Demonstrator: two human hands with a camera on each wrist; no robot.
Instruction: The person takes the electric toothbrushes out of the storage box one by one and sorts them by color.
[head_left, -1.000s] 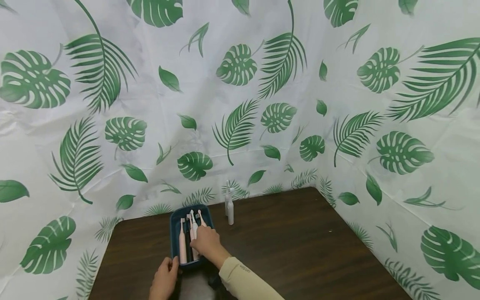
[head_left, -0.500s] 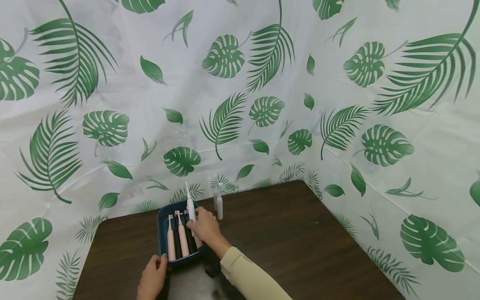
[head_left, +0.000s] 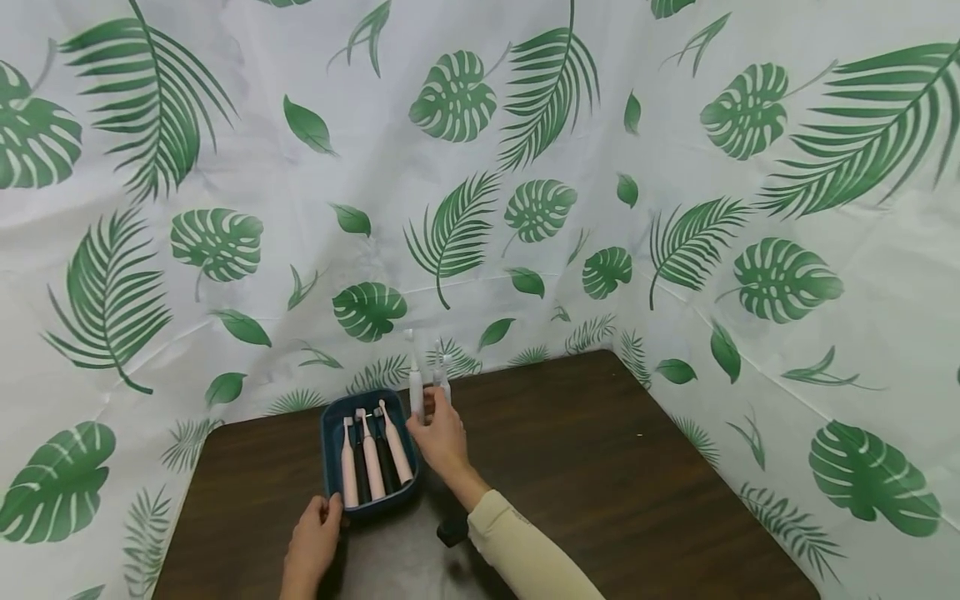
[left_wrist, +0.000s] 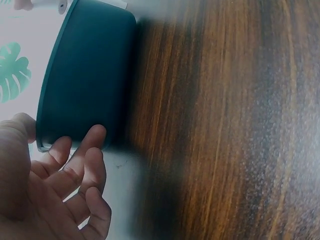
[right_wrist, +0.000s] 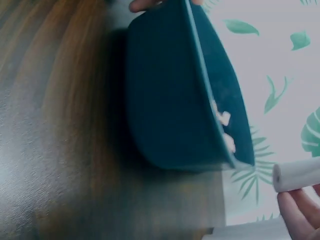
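Note:
My right hand [head_left: 442, 433] pinches a white electric toothbrush [head_left: 416, 387] by its handle, holding it upright just right of the bin, brush head up. In the right wrist view the base of this white handle [right_wrist: 296, 175] shows above the fingertips. Other white electric toothbrushes [head_left: 446, 387] stand right behind that hand, partly hidden by it. At the near left corner of a dark blue bin [head_left: 330, 458], my left hand [head_left: 312, 537] grips the wall; in the left wrist view its thumb is at the rim and fingertips lie against the outside.
Inside the bin lie pink electric toothbrushes [head_left: 371, 467] and black electric toothbrushes [head_left: 387, 471], side by side with heads toward the back. Dark wooden table [head_left: 585, 483] extends to the right. A leaf-print sheet [head_left: 480, 250] hangs behind the table's back edge.
My right hand has lifted the white toothbrush out of the bin and carried it right, beside the standing ones. The left hand has stayed at the bin's corner. The head view has shifted slightly.

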